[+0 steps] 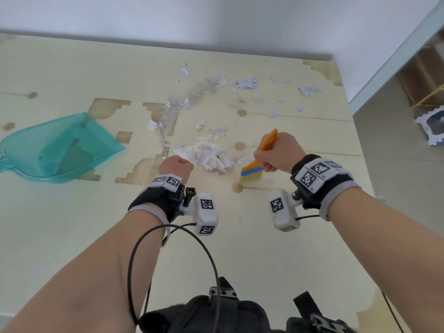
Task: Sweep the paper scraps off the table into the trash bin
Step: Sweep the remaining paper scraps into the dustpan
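Brush down beside the heap, dustpan waiting at frame left.

My right hand point(276, 151) grips the orange brush point(258, 162), bristles on the table point(276, 248) just right of the gathered paper scraps point(211, 156); my left hand point(176, 164) is fisted and seems empty. The teal dustpan point(60, 147) lies well apart, so I judge a hard stroke could scatter the light scraps. More litter the upper centre. No bin in view.

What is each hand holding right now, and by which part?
The right hand grips the orange brush by its handle, bristles down on the table. The left hand is a fist beside the paper pile; whether it holds anything cannot be told.
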A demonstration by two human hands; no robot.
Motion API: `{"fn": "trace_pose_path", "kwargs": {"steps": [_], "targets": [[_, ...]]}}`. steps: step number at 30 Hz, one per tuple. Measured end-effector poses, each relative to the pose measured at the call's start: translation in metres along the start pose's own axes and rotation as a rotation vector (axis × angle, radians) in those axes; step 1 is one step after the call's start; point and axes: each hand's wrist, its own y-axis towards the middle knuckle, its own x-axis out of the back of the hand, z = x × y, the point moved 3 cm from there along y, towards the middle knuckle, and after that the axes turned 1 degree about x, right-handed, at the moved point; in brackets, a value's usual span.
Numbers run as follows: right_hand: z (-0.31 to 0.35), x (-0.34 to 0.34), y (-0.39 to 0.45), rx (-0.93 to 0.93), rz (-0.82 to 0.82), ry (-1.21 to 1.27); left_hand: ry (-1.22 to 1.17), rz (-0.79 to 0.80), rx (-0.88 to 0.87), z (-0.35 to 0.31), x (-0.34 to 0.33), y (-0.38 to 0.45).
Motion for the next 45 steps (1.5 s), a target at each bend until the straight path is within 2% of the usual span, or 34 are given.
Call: {"fn": "trace_pose_path", "kwargs": {"steps": [3,7,9,12,15,17,19,21,23,24,26,29,32,35,40,42,45], "targets": [[0.008,0.012,-0.001,-0.033,-0.003,0.055,0.010,0.001,0.002,0.002,0.004,0.002],[0.003,-0.010,-0.015,-0.178,0.283,-0.141,0.004,0.033,0.001,-0.002,0.010,0.005],[-0.001,-0.035,-0.022,-0.230,0.357,-0.089,0.012,0.044,-0.018,-0.004,0.012,0.007],[0.002,-0.050,-0.018,-0.211,0.210,0.043,0.035,0.040,-0.054,-0.003,0.016,0.011],[0.012,-0.034,-0.009,-0.132,-0.045,0.162,0.050,0.036,-0.072,0.000,0.024,0.016],[0.018,-0.022,-0.008,-0.118,-0.119,0.194,0.062,0.043,-0.076,0.003,0.028,0.020],[0.022,-0.021,-0.012,-0.155,-0.084,0.127,0.076,0.065,-0.094,0.004,0.031,0.023],[0.025,-0.035,-0.018,-0.215,0.034,0.018,0.089,0.075,-0.118,0.001,0.033,0.025],[0.026,-0.054,-0.024,-0.239,0.118,0.011,0.101,0.079,-0.139,-0.002,0.033,0.028],[0.025,-0.059,-0.025,-0.232,0.110,0.036,0.103,0.081,-0.147,-0.003,0.033,0.030],[0.024,-0.057,-0.026,-0.218,0.012,0.092,0.103,0.078,-0.158,-0.003,0.034,0.034],[0.015,-0.024,-0.025,-0.235,-0.248,0.157,0.088,0.076,-0.158,-0.003,0.035,0.041],[0.001,0.015,-0.026,-0.308,-0.408,-0.095,0.083,0.099,-0.147,-0.005,0.029,0.045],[-0.015,0.035,-0.022,-0.371,-0.365,-0.355,0.064,0.126,-0.139,-0.013,0.022,0.045],[-0.012,0.008,0.000,-0.281,-0.164,-0.489,0.049,0.117,-0.122,-0.027,0.018,0.053],[0.003,-0.014,0.010,-0.197,-0.122,-0.428,0.039,0.101,-0.112,-0.030,0.019,0.058],[0.019,-0.019,0.019,-0.107,-0.151,-0.147,0.023,0.088,-0.097,-0.035,0.020,0.064]]}}
